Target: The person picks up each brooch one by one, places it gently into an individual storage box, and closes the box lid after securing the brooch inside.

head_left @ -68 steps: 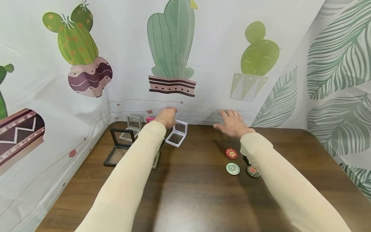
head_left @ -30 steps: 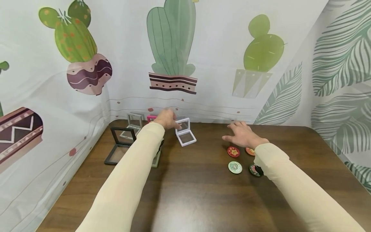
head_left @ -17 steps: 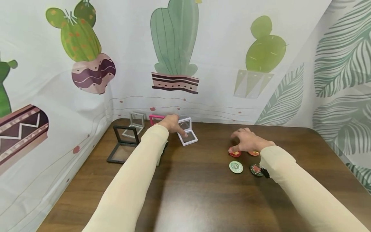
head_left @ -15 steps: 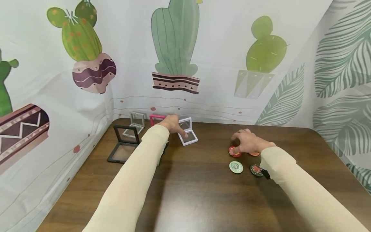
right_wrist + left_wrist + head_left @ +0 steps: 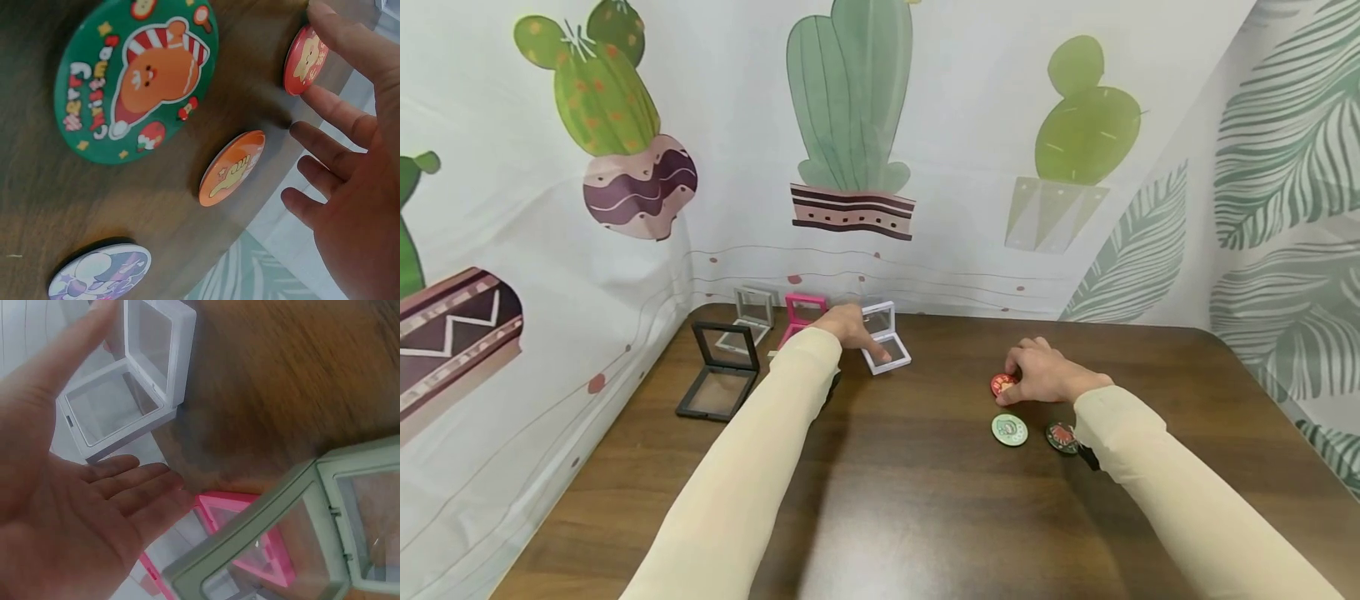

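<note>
In the head view the right hand (image 5: 1043,372) is at a red badge (image 5: 1001,384) lying on the table. The right wrist view has its thumb and index finger at opposite edges of the red badge (image 5: 305,61), pinching it; the other fingers are spread. The left hand (image 5: 850,327) is beside an open white hinged frame (image 5: 892,360), thumb over its lower panel. In the left wrist view the left hand (image 5: 81,506) has extended fingers close to the white frame (image 5: 119,434); whether they touch it I cannot tell.
Open black (image 5: 715,414), grey (image 5: 752,292) and pink (image 5: 806,297) frames stand at the back left, plus a green frame (image 5: 250,531). Near the right hand lie a light green badge (image 5: 1009,430), a dark green badge (image 5: 1062,437), an orange badge (image 5: 231,169) and a purple-white badge (image 5: 100,275).
The right hand has come down from the back onto the red badge, and its thumb and index finger have closed on it. The white frame has shifted right and turned; the left hand has moved slightly rightward.
</note>
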